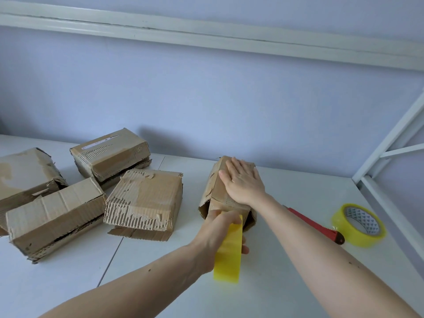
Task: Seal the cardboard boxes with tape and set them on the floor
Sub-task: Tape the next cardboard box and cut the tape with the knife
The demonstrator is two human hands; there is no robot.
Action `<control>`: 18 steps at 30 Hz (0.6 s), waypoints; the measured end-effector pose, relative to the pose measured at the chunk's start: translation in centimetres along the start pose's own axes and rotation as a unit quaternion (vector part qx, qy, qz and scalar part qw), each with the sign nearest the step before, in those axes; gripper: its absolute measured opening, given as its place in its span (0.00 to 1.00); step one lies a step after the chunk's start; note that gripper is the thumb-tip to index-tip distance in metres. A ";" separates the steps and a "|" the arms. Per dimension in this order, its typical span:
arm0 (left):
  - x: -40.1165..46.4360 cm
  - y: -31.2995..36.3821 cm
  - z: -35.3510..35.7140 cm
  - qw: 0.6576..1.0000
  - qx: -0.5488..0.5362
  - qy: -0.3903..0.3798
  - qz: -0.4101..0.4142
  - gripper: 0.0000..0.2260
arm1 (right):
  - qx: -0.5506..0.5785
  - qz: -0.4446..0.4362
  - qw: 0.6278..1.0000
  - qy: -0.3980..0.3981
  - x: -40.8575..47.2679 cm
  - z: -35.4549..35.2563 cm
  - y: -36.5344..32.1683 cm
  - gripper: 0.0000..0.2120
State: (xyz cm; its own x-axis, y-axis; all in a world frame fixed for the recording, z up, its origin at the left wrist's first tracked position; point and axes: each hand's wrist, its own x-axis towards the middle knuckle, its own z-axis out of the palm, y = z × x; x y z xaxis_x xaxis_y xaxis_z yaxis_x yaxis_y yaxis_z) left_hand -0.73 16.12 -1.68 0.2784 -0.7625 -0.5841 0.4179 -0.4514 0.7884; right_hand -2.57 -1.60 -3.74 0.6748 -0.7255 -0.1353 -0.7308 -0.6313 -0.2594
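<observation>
A small worn cardboard box (212, 187) lies on the white table (286, 260) with its open end toward me. My right hand (243, 182) rests flat on its top, fingers straight. My left hand (220, 228) is at the box's open end and holds a strip of yellow tape (228, 251) that hangs down from it toward me. Its fingertips are hidden behind the tape and the flaps. A yellow tape roll (359, 224) stands on the table to the right.
Several more battered cardboard boxes (144, 200) are grouped on the left half of the table. A red utility knife (319, 227) lies between my right forearm and the tape roll. A white metal frame (390, 157) rises at the table's right edge, and the wall is behind.
</observation>
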 end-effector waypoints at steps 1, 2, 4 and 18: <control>-0.2 -0.1 -0.1 1.000 -0.009 -0.001 -0.005 0.13 | -0.004 0.001 1.000 0.001 0.0 0.0 -0.1 0.31; -0.4 -0.2 -0.1 1.000 -0.011 -0.001 -0.010 0.13 | -0.008 0.001 1.000 0.003 0.1 0.0 -0.2 0.31; -0.7 -0.1 -0.3 0.999 -0.004 -0.008 -0.037 0.13 | -0.012 0.006 1.000 0.005 0.1 -0.1 -0.1 0.31; -1.8 -0.5 -0.7 0.999 -0.008 -0.034 -0.017 0.12 | 0.158 -0.178 0.943 0.231 -6.6 4.3 4.2 0.28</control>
State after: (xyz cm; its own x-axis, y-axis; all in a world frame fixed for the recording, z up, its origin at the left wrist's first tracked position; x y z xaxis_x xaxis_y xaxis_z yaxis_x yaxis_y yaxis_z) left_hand -0.77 18.02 -1.16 0.2051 -0.7771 -0.5950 0.4400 -0.4699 0.7652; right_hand -9.66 1.68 -8.02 0.7012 -0.5708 0.4273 -0.3495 -0.7975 -0.4918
